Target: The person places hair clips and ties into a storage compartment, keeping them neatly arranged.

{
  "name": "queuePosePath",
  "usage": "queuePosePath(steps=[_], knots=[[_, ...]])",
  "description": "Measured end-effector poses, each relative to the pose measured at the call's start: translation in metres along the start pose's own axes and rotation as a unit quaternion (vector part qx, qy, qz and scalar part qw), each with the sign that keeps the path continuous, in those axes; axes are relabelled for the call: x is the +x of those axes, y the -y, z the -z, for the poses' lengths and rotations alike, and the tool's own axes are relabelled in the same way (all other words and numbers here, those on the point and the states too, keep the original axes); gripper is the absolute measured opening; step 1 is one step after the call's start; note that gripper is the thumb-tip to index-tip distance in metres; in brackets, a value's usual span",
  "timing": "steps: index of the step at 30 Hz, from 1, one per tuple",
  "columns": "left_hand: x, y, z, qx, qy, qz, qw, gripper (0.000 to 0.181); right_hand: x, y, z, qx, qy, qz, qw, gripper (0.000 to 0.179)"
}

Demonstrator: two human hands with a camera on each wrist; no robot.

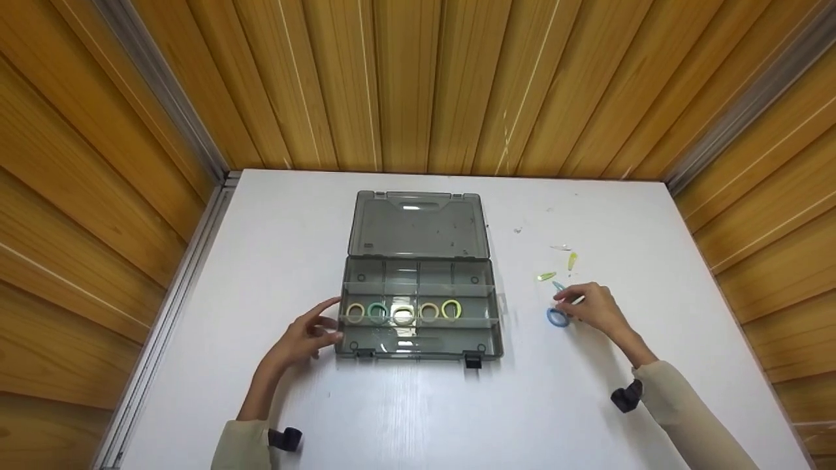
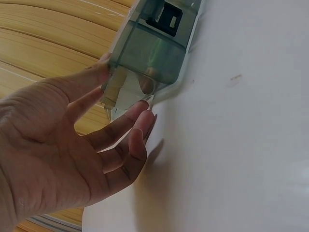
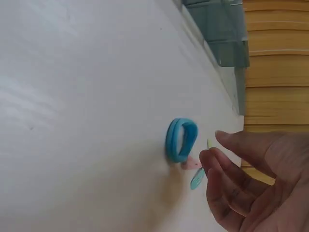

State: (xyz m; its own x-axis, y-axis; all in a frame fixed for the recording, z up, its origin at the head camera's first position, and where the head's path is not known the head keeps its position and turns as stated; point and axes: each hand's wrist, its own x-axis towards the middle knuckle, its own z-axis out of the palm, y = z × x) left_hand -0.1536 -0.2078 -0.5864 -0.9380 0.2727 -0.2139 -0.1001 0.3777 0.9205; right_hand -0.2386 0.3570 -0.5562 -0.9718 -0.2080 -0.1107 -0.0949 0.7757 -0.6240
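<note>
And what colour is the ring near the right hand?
The ring is blue, showing best in the right wrist view.

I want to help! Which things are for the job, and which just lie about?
Probably for the job: open box, five rings inside, blue ring by the right hand, small clips nearby.

Perhaps just lying about: tiny bits, too small to name.

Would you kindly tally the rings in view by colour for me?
Pale rings, yellowish to beige: 3
Teal ring: 1
Bright yellow ring: 1
Blue ring: 1
Total: 6 rings, 5 of them in the box and the blue one outside it
</note>
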Motion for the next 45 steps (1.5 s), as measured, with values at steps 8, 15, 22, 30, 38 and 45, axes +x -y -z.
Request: queuePosePath(steps=[8, 15, 22, 30, 38, 45], knots=[[0.002, -0.001, 0.000, 0.001, 0.002, -0.001, 1.0000, 0.073, -0.007, -0.016, -0.001, -0.014, 0.016, 0.003, 0.9998, 0.019], [0.000, -0.003, -0.002, -0.002, -0.006, 0.001, 1.0000, 0.073, -0.007, -0.016, -0.009, -0.015, 0.021, -0.011, 0.9996, 0.017], [0.000, -0.005, -0.003, 0.001, -0.016, -0.010, 0.9998, 0.071, -0.009, -0.013, -0.010, -0.012, 0.019, -0.025, 0.9995, 0.013], [-0.003, -0.006, -0.002, 0.030, -0.013, -0.026, 0.9991, 0.068, -0.005, 0.002, -0.006, 0.008, 0.003, 0.006, 0.9999, 0.013], [-0.002, -0.004, 0.001, 0.024, 0.007, -0.014, 0.9996, 0.066, 0.003, 0.035, -0.006, 0.045, 0.016, 0.042, 0.9980, 0.012], [-0.001, -0.002, 0.000, 0.018, 0.006, -0.016, 0.9997, 0.069, 0.010, 0.066, -0.013, 0.067, 0.015, 0.080, 0.9944, 0.010]])
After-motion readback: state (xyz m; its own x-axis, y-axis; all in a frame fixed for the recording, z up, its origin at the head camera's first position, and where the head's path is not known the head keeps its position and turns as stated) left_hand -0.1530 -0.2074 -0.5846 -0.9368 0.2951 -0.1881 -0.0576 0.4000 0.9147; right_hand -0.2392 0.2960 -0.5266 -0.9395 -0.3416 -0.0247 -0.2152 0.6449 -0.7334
